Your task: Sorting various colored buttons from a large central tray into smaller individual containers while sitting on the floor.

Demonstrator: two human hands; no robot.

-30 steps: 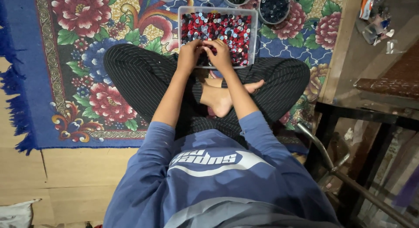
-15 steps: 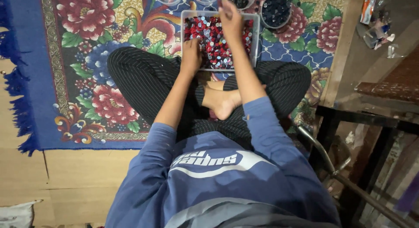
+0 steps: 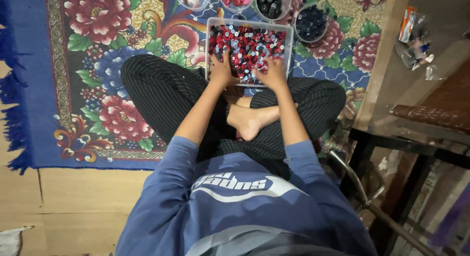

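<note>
Both hands rest fingers-down in the clear tray of bottle caps, left hand and right hand equally near, grip indeterminate.

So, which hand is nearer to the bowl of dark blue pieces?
Right. The right hand is just below the bowl; the left hand lies further left.

The person sits cross-legged on a rug. A box full of little caps lies in front of the legs. Both hands rest in the box, left hand on the left side, right hand on the right. Behind the box stand four bowls in a row (one partly cut off).
</note>
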